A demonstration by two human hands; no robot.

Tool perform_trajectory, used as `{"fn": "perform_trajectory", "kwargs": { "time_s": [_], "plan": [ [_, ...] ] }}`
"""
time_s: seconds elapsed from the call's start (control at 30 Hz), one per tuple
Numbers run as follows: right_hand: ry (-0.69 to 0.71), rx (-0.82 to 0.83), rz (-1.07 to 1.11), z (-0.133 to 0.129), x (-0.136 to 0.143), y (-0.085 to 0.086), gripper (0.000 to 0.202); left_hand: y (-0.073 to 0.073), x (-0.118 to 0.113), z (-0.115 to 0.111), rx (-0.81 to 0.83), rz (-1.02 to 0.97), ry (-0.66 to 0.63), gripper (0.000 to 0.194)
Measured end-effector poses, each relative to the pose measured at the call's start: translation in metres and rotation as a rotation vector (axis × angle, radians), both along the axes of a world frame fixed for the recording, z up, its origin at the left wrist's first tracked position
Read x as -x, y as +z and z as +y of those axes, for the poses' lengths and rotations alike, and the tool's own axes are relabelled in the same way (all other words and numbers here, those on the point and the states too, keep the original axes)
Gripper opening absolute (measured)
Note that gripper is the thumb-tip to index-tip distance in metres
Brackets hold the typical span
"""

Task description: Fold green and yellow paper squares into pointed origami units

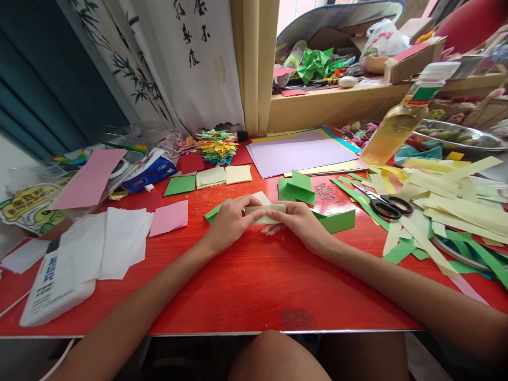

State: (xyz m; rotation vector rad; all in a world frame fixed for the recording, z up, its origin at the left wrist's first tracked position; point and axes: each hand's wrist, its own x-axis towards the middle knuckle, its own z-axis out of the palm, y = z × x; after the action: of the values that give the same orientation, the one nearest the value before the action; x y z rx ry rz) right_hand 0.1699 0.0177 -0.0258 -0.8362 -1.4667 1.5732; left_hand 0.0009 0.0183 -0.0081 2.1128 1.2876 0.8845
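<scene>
Between my two hands is a small piece of cream paper (pixel 265 214), folded into a narrow strip. My left hand (pixel 237 221) pinches its left end, thumb in front. The right end is gripped by my right hand (pixel 298 221), its thumb meeting the left one near the middle. Just behind the hands a pale paper piece (pixel 262 198) shows, partly hidden. Folded green papers (pixel 296 188) lie beyond, and another green folded strip (pixel 337 221) rests to the right of my right hand. A green piece (pixel 216 212) pokes out beside my left hand.
Paper squares (pixel 211 177) and a stack of colourful folded pieces (pixel 217 147) sit at the back. Black-handled scissors (pixel 391 206) lie on paper strips (pixel 464 211) at right, near a tilted-looking bottle (pixel 397 127). White sheets (pixel 123 243) and a pink square (pixel 169 217) are at left.
</scene>
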Motion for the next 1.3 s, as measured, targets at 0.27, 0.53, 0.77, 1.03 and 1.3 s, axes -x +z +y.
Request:
{"fn": "perform_trajectory", "kwargs": {
  "time_s": [0.27,0.53,0.77,1.03,1.3],
  "plan": [
    [-0.196,0.024,0.033,0.0017,-0.0023,-0.0023,0.02,0.0033,0.0032,0.0029,0.132,-0.013,0.006,0.016],
    [-0.02,-0.094,-0.239,-0.0046,0.0006,0.0004,0.025,0.0066,0.0013,0.0006,0.051,0.03,-0.077,0.017],
    [-0.142,0.045,0.042,-0.0015,-0.0007,-0.0018,0.021,0.0019,0.007,0.0062,0.171,-0.212,-0.02,0.017],
    [-0.13,-0.007,0.002,-0.0024,-0.0015,-0.0019,0.017,0.0011,0.0063,0.0067,0.204,-0.128,-0.05,0.018],
    [-0.092,0.013,-0.018,-0.0059,0.0006,-0.0001,0.018,0.0036,0.0045,0.0046,0.153,-0.127,-0.032,0.017]
  ]
}}
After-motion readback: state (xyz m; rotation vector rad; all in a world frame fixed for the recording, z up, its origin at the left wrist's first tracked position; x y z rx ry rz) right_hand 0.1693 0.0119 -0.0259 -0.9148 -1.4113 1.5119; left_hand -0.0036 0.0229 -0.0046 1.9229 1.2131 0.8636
